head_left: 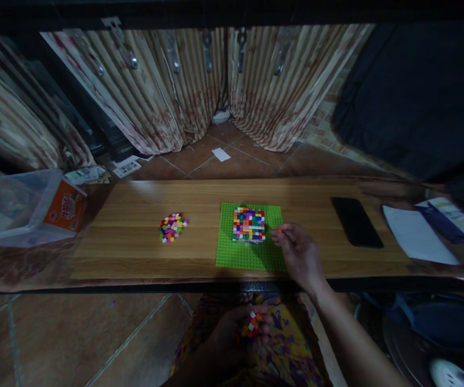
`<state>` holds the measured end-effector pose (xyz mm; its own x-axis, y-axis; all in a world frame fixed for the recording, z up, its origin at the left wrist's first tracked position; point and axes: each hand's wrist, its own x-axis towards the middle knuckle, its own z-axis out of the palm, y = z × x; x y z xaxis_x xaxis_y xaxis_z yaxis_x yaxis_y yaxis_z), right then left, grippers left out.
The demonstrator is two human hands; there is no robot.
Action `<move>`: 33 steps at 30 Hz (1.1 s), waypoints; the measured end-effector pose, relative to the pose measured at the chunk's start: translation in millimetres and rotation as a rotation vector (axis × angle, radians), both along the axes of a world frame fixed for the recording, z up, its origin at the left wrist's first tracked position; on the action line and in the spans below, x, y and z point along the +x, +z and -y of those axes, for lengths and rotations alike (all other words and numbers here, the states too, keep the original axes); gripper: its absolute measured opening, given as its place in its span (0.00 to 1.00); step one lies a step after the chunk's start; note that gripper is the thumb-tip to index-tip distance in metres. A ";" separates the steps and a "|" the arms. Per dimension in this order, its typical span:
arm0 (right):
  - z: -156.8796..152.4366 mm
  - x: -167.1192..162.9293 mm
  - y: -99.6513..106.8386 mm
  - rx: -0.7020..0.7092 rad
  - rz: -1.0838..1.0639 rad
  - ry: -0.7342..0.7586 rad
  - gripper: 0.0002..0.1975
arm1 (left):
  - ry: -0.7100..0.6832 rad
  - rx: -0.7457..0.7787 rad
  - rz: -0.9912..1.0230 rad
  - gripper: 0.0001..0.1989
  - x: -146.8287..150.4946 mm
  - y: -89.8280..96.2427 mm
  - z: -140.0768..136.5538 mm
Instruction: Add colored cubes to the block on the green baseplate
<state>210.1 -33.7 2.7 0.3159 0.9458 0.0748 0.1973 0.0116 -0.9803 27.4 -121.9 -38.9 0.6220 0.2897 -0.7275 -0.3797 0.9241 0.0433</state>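
While the view looks down on a low wooden bench [143, 252], these things show:

Right hand: the right hand [300, 252] reaches over the bench's near edge and pinches a small orange brick [279, 230] between fingertips, at the right side of the green baseplate [240, 252].

Left hand: the left hand [232, 333] rests below the bench's near edge, over the lap, cupped around a handful of mixed-colour bricks [252, 324].

Block of bricks: a square multicoloured block [248, 223] stands on the far half of the baseplate, just left of the orange brick; whether the two touch I cannot tell.

Baseplate: it lies flat near the middle of the bench, its near edge close to the bench's near edge.

Loose pile: a small heap of coloured bricks [172, 227] lies on the bench left of the baseplate, apart from it.

Phone: a black phone [356, 221] lies face up toward the bench's right end.

Papers: white sheets [417, 236] lie past the right end.

Container: a clear plastic tub [10, 209] with an orange label lies tipped on its side beyond the left end.

Behind: striped curtains [167, 91] hang over a tiled floor.
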 end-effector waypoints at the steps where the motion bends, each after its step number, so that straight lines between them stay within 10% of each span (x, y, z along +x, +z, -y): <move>1: -4.9 -1.1 0.3 0.012 -0.009 0.002 0.14 | 0.003 -0.014 -0.002 0.12 0.2 0.3 -0.1; 12: -38.3 -11.2 -13.4 0.089 0.106 -0.074 0.08 | 0.020 -0.031 0.050 0.09 0.9 -2.8 1.3; 33: -47.2 -19.0 -10.8 -0.106 -0.514 -0.112 0.08 | 0.033 -0.087 0.040 0.12 1.7 -1.6 -2.6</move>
